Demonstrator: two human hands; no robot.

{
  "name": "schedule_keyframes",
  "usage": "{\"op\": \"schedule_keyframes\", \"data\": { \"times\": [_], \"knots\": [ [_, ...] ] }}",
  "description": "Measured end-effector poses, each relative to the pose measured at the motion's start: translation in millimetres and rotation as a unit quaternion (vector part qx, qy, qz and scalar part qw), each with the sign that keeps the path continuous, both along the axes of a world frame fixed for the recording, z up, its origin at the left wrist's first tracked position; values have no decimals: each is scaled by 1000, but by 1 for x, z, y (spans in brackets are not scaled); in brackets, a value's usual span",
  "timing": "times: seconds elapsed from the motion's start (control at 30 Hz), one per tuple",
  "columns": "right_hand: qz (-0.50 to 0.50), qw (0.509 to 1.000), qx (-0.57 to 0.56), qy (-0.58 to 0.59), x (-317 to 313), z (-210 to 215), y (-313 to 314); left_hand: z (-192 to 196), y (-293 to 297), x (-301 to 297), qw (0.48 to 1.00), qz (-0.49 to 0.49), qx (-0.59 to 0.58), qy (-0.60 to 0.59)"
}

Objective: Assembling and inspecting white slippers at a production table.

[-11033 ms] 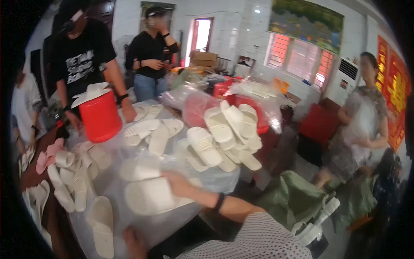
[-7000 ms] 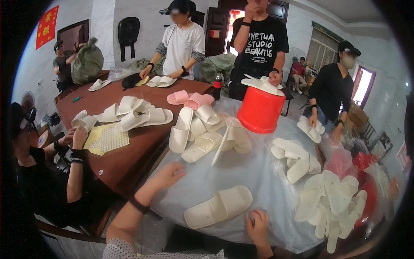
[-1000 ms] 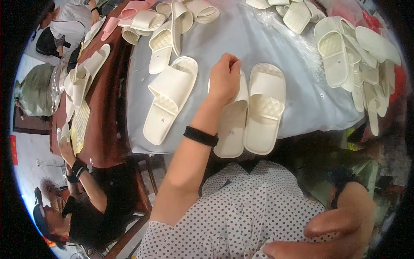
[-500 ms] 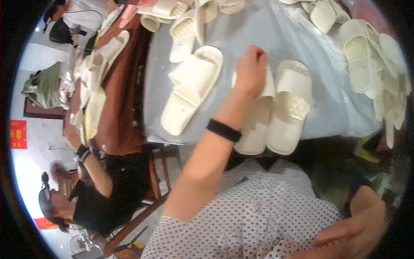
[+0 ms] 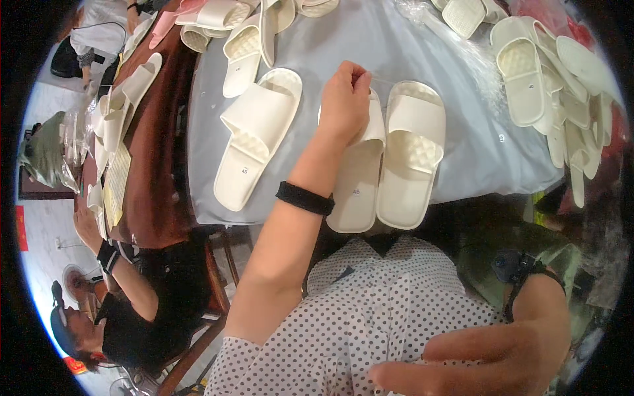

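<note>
Two white slippers lie side by side at the table's near edge: a left slipper [image 5: 360, 191] and a right slipper [image 5: 411, 165], toes pointing away from me. Over the toe end of the left one is my left hand [image 5: 347, 102], hiding part of its strap. Its fingers are curled closed; whatever they hold, if anything, is hidden. A single white slipper [image 5: 257, 135] lies tilted to the left of that hand. Low over my dotted top hovers my right hand [image 5: 489, 350], fingers stretched out and apart, holding nothing visible.
More white slippers [image 5: 243, 53] cluster at the far left of the grey-covered table [image 5: 475, 145]. A pile of slippers [image 5: 522, 72] lies at the right, beside clear plastic wrap [image 5: 456, 49]. On the left, a co-worker [image 5: 139, 317] reaches toward slippers on a brown-covered table [image 5: 152, 165].
The view has shifted, so the table and slippers sit further left. My right hand has come inward across my lap. My left hand stays closed over the left slipper's toe end.
</note>
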State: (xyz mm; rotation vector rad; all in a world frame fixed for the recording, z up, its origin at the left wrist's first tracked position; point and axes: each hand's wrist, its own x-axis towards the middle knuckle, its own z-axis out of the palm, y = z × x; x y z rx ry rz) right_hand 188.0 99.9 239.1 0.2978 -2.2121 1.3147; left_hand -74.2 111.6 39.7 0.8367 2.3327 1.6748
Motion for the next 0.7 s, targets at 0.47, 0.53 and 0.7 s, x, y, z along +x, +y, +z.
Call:
{"op": "schedule_keyframes", "data": {
  "times": [0.47, 0.53, 0.7],
  "knots": [
    [355, 923, 89, -121, -8, 35, 67, 8, -2, 9, 1000, -11, -23, 8],
    [333, 933, 104, -89, -11, 35, 64, 4, -4, 6, 1000, 2, -23, 9],
    [200, 970, 128, -53, 1, 28, 53, 5, -3, 3, 998, 6, -32, 56]
  ]
}}
